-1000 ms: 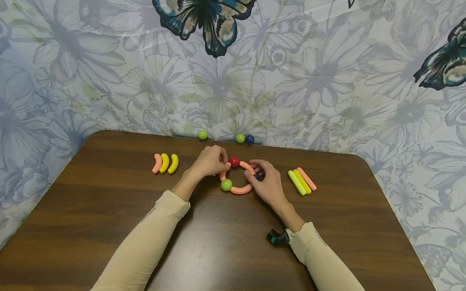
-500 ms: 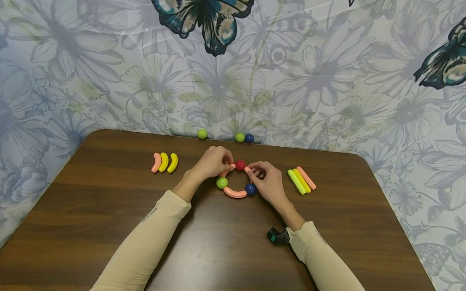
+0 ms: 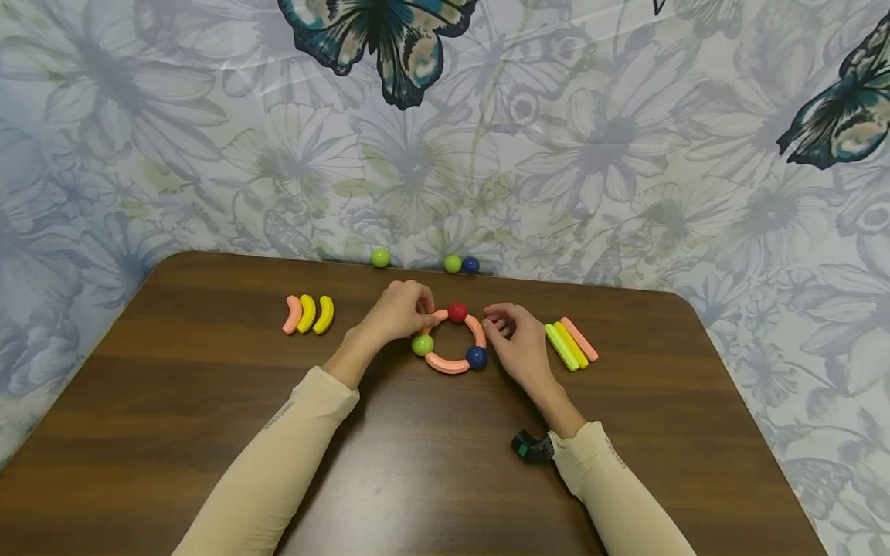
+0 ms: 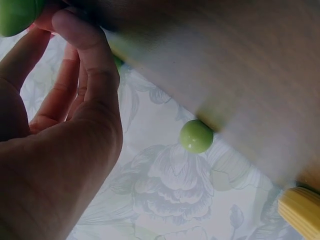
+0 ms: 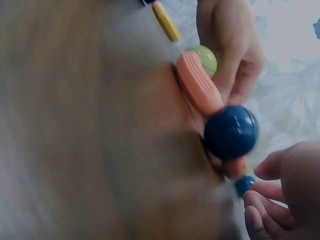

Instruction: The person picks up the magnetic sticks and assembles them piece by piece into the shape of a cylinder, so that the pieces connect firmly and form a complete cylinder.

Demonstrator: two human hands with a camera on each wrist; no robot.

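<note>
A ring (image 3: 436, 361) is laid flat on the bench (image 3: 417, 471), a little toward 12 o'clock from its middle. Reckoned from the ring's centre in the head view, a red ball (image 3: 457, 312) is set near 12 o'clock, a blue ball (image 3: 476, 357) at 4 and a green ball (image 3: 422, 344) at 9. They are spaced by curved salmon rods (image 3: 478, 330) at about 2, 6 and 11 o'clock. The upper-left rod (image 3: 440, 315), at 11, is pinched between the thumb and fingertips of the left hand (image 3: 402, 310); its meeting with the green ball is partly hidden. By the right hand (image 3: 520, 344), just outside the ring at 3 o'clock, nothing is held: its fingers are loosely bent, with a narrow gap left to the thumb.

All the parts can be judged light and stiff, probably plastic and hardly fragile. The balls are glossy, so slipping or rolling is to be expected if they are gripped alone. Ribs are shown along a rod in the right wrist view, so a surer hold should be given by the rods, best taken at mid-length. How the parts are joined cannot be seen; if only magnets or contact are relied on, the joints must be treated as weak, and the ring might be pulled apart if raised from one side. It would be better steadied by the rods at 2 and 11 o'clock and slid.
</note>
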